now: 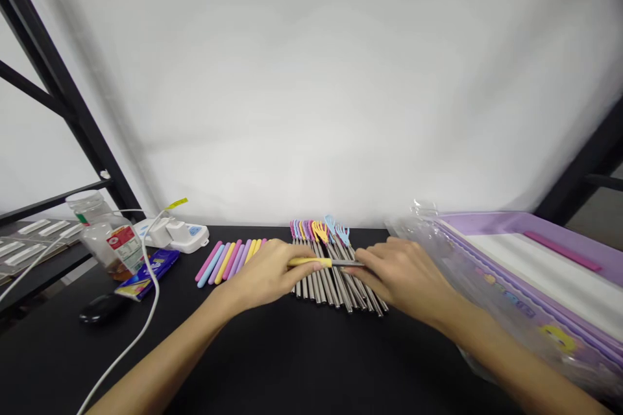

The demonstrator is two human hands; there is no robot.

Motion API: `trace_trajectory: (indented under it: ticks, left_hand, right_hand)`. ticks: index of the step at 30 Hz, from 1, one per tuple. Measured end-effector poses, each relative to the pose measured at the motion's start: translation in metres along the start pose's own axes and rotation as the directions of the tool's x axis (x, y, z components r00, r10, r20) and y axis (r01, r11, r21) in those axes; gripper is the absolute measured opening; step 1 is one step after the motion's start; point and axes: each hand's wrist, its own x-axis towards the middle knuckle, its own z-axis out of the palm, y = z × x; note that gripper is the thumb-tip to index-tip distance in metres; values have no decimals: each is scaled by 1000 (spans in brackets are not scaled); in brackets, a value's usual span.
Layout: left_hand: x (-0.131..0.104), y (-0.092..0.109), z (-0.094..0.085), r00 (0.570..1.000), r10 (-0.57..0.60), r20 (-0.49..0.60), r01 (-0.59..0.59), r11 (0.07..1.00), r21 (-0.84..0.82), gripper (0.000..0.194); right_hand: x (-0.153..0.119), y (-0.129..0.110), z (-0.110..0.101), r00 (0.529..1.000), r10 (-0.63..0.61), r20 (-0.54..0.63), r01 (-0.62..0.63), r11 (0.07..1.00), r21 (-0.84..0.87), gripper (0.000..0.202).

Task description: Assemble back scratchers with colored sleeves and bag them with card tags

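Note:
My left hand (272,269) is closed around a yellow handle (321,262), fingers wrapped on its length. From the handle's right end a metal rod (343,263) runs into my right hand (402,272), which pinches it; the rod's far end is hidden by the fingers. Behind and below both hands lies a row of back scratcher rods (335,288), steel tubes with pink, purple, yellow and blue claw heads pointing to the wall. Beside my left hand is a row of loose coloured handles (228,262) in pink, blue, purple and yellow, partly covered by that hand.
At the left stand a clear jar (114,243), a blue packet (148,272), a black mouse (103,308) and a white power strip (195,238) with plugs. A white cable (154,298) crosses the black table. To the right, a purple box (501,224) lies beside clear plastic wrapping (428,240).

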Motion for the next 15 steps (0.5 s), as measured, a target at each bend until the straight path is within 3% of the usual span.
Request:
trace_trajectory:
  ticks: [4, 6, 8, 10, 12, 13, 15]
  left_hand:
    - [-2, -7, 0, 976, 179, -127, -137, 950, 281, 33]
    - [-3, -13, 2, 962, 207, -177, -134, 926, 353, 32]
    - [-2, -18, 5, 946, 224, -235, -124, 919, 374, 33]
    - [-1, -20, 8, 929, 239, -284, -128, 924, 359, 33]
    - [0, -21, 11, 918, 262, -298, -151, 926, 346, 32]
    - [0, -21, 12, 915, 273, -296, -163, 923, 347, 31]
    - [-1, -21, 13, 911, 291, -291, -178, 916, 359, 30]
  right_hand:
    - [-1, 11, -5, 973, 232, -3, -225, 949, 223, 33]
    - [-3, 12, -3, 902, 431, 0, -388, 811, 438, 33]
    - [-2, 9, 0, 749, 655, 96, -526, 501, 687, 52]
    - [1, 3, 1, 618, 730, 293, -522, 101, 847, 67]
    - [4, -1, 0, 601, 656, 456, -440, -205, 874, 62]
    - [5, -3, -2, 614, 610, 500, -404, -301, 864, 54]
    - [6, -3, -5, 635, 558, 534, -356, -401, 844, 41]
